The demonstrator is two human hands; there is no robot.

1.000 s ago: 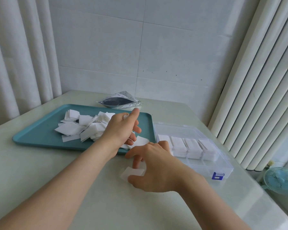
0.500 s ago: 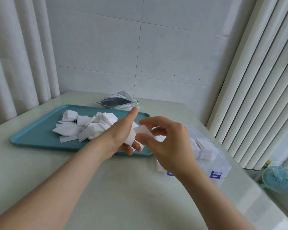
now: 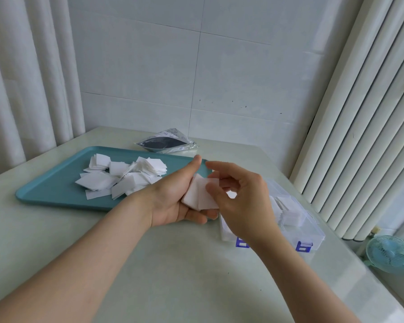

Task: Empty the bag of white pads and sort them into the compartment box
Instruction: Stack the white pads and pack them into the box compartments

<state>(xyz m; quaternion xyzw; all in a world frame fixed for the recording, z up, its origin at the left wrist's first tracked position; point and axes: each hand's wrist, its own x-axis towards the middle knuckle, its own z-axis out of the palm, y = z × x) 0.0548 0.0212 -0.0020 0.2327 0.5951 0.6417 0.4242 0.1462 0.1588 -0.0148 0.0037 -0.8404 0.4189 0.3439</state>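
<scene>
The left hand [image 3: 170, 203] is raised a little above the surface [image 3: 173, 276]. Its fingers are curled under a small stack of white pads [image 3: 193, 194] and its thumb points up, so the stack sits in its grip. The right hand [image 3: 245, 206] meets it from the 3 o'clock side and pinches the front pad of the same stack between thumb and bent fingers.

At 10 o'clock from the hands lies a teal tray [image 3: 51, 190] with a loose pile of pads [image 3: 124, 176] on it. The bag [image 3: 166, 143] lies flat on the surface just beyond the tray's far rim, at 12 o'clock. At 4 o'clock from the hands stands the clear compartment box [image 3: 310, 231], partly hidden by the right wrist. Pads stand in its far compartments and two blue latches are on its near side. A small fan [image 3: 390, 252] is below the surface edge, at 4 o'clock of the box.
</scene>
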